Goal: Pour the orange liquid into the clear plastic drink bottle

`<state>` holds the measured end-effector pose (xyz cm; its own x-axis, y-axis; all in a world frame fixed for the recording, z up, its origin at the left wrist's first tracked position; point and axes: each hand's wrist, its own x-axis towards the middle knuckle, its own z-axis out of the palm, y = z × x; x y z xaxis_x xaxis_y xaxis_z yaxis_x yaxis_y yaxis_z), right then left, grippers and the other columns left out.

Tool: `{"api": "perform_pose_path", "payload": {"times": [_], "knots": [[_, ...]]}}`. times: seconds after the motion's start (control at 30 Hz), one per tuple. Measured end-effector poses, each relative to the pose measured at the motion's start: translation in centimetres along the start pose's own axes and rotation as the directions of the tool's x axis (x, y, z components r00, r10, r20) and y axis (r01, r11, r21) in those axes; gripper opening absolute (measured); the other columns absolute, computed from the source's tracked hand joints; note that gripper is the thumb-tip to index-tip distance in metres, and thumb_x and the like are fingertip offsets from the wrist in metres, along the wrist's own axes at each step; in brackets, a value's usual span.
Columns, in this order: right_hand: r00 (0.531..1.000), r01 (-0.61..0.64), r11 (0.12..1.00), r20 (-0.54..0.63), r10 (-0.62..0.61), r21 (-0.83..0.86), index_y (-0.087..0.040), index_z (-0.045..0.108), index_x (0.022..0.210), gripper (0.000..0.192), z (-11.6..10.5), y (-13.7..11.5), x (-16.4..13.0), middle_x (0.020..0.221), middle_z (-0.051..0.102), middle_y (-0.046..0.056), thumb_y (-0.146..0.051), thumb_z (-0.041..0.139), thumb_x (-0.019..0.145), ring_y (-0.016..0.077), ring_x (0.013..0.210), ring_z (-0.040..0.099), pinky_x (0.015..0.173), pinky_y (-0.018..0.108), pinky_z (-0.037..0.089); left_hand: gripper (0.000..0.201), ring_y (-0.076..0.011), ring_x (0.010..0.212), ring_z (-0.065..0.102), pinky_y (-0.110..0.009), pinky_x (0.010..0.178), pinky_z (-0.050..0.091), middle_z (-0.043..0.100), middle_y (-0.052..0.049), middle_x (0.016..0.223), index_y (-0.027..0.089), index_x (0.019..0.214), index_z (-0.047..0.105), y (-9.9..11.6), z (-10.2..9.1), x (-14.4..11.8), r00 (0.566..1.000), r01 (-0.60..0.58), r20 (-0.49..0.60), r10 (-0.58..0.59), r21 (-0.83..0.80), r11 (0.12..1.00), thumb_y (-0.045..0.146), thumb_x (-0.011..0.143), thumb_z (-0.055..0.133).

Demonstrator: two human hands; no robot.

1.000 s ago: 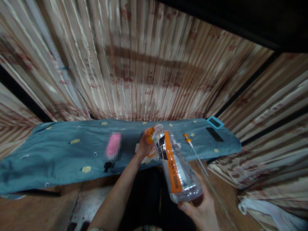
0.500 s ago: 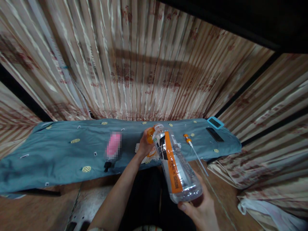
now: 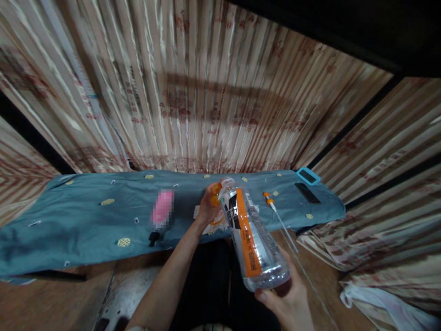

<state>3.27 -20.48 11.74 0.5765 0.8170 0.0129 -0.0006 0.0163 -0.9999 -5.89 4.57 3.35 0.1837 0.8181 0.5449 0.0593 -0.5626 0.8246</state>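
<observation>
Head view: my right hand (image 3: 287, 299) cups the tilted bottle (image 3: 253, 234) to steady it while left hand (image 3: 206, 209) pinches its cap (image 3: 215, 194).

Striped satin curtains (image 3: 193, 101) behind, teal cloth (image 3: 79, 220) over table, brown wooden floor (image 3: 51, 299)

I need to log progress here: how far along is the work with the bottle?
Done: nothing clearly finished. In hand: the right hand holds the bottle by its base, tilted, while the left hand grips its orange cap. Left: the cap sits at the neck, not clearly off.
</observation>
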Motion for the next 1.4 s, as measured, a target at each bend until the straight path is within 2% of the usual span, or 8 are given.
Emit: {"api": "perform_pose_path", "payload": {"times": [0.17,0.7,0.93,1.4], "knots": [[1.0,0.004,0.999,-0.007,-0.004,0.033,-0.026,0.058,0.117,0.084,0.21,-0.32,-0.12,0.102,0.075,0.0,-0.047,0.09,0.042,0.0182,0.094,0.07,0.081,0.017,0.052,0.06,-0.0213,0.103,0.061,-0.037,0.091,0.05,0.06,-0.008,0.117,0.019,0.121,0.042,0.11,-0.04,0.03,0.999,0.043,0.011,-0.043,-0.005,0.999,0.017,0.068,0.07],[0.999,0.008,0.999,-0.039,-0.007,0.032,-0.026,0.059,0.117,0.085,0.0,0.16,-0.02,0.103,0.075,0.001,-0.045,0.091,0.041,0.0195,0.094,0.071,0.08,0.019,0.053,0.061,-0.0208,0.101,0.062,-0.037,0.09,0.05,0.06,-0.008,0.116,0.02,0.122,0.042,-0.01,-0.08,-0.04,0.999,0.03,0.015,-0.03,0.0,1.0,0.019,0.068,0.071],[0.999,0.036,0.997,-0.018,-0.035,0.066,-0.029,0.06,0.115,0.082,0.11,0.0,0.0,0.101,0.076,-0.006,-0.042,0.092,0.041,0.0132,0.092,0.07,0.081,0.011,0.05,0.059,-0.0209,0.102,0.061,-0.037,0.089,0.05,0.061,-0.008,0.115,0.02,0.122,0.043,0.1,-0.06,-0.04,1.0,0.022,0.003,-0.022,-0.012,1.0,0.02,0.069,0.07],[0.999,0.031,0.996,-0.036,-0.029,0.081,-0.028,0.061,0.114,0.082,0.38,-0.25,-0.08,0.102,0.076,-0.005,-0.043,0.092,0.041,0.0129,0.093,0.07,0.08,0.01,0.05,0.06,-0.0224,0.102,0.062,-0.037,0.089,0.05,0.061,-0.009,0.116,0.019,0.122,0.043,0.16,-0.16,0.02,1.0,0.02,0.012,-0.02,0.023,1.0,0.022,0.069,0.071]]}}
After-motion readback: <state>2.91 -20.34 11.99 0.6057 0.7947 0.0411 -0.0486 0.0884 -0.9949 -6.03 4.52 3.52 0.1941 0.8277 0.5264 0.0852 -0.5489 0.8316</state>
